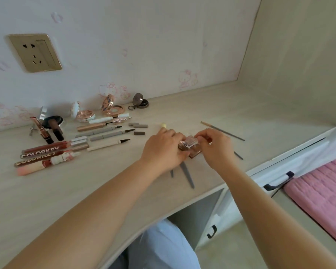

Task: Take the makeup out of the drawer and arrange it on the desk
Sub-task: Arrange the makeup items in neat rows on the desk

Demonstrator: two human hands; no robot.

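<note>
Both hands meet over a small brown makeup palette [191,147] with a clear lid, low on the desk [85,191]. My left hand [164,150] grips its brown base from the left. My right hand [214,146] pinches the clear lid from the right. Left of them lie rows of makeup: lip gloss tubes [45,150], eyeliner pens [109,135], open compacts [113,108] and lipsticks [45,131]. Grey brush handles [187,175] stick out from under my hands.
A thin brush [222,131] lies beyond my right hand. A small round tin [142,102] stands open by the wall, and a socket [35,53] is on the wall. White drawers with dark handles [279,184] and a pink bed cover [322,193] are to the right.
</note>
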